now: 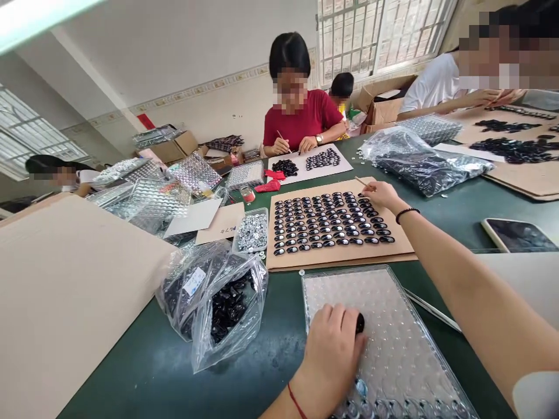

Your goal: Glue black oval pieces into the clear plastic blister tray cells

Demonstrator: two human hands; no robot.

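Note:
My left hand (pixel 334 343) rests over a transparent blister tray (pixel 384 314), fingers curled and closed around a shiny black oval piece (pixel 360 323). Small moulded pockets cover the tray, and the row nearest me looks filled. Farther off, my right hand (pixel 379 195) pinches a thin wooden stick (pixel 361 182) above the far right corner of a brown cardboard sheet (pixel 288 263). Rows of glossy black oval pieces with pale shiny spots (pixel 327 228) lie on that sheet.
Left of the sheet stand a tub of small silvery discs (pixel 252 231) and an open plastic bag of black pieces (pixel 229 308). A large cardboard (pixel 78 285) covers the left side. A phone (pixel 519 234) and a plastic bag (pixel 430 166) lie right. Co-workers sit opposite.

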